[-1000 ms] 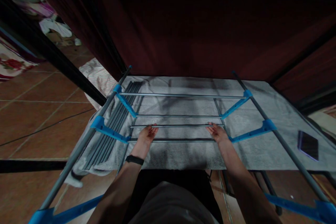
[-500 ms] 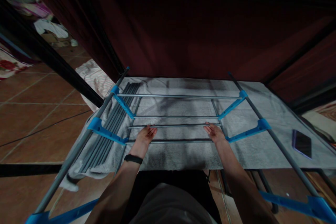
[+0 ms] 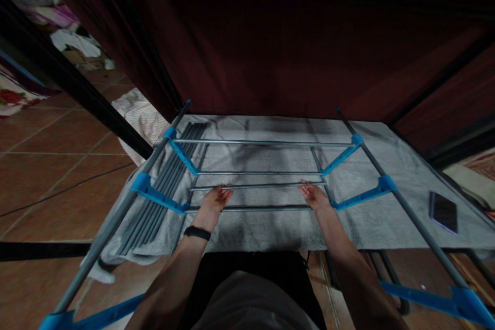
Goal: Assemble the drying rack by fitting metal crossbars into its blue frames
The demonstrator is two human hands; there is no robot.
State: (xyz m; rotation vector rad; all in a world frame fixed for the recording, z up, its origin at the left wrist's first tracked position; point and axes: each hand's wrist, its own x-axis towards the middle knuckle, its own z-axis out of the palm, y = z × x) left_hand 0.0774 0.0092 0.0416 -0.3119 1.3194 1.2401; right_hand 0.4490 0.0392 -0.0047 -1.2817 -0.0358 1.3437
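Note:
A rack of grey metal tubes and blue plastic connectors (image 3: 154, 193) stands over a grey towel (image 3: 386, 216). My left hand (image 3: 214, 201) and my right hand (image 3: 315, 197) reach in from below and grip the two ends of a thin grey crossbar (image 3: 266, 185). The fingers of both hands curl round it, palms turned inward. The bar lies between two other crossbars, one just behind it and one under my wrists. A black band sits on my left wrist.
A bundle of loose grey rods (image 3: 162, 185) lies on the towel at the left. A dark phone (image 3: 443, 211) rests at the towel's right end. A dark red wall (image 3: 290, 51) rises behind. Brown tiles (image 3: 58, 175) and a striped cloth (image 3: 141, 113) are at the left.
Both hands stay on the same crossbar. The bar's right end and my right hand have shifted slightly left, and the view has drifted a little.

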